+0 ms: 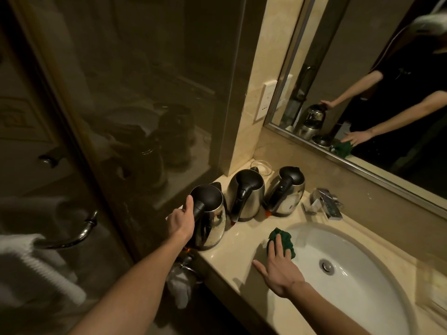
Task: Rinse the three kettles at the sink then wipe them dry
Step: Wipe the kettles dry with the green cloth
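Three steel kettles with black lids and handles stand in a row on the beige counter left of the sink. My left hand grips the black handle of the nearest kettle, which stands upright on the counter's left end. The middle kettle and the far kettle stand untouched behind it. A crumpled green cloth lies on the sink's left rim. My right hand lies flat with fingers spread, its fingertips resting on the cloth.
A chrome faucet sits behind the white basin, whose drain is at its middle. A small glass dish stands in the back corner. A mirror hangs above; a glass shower door and white towels are at the left.
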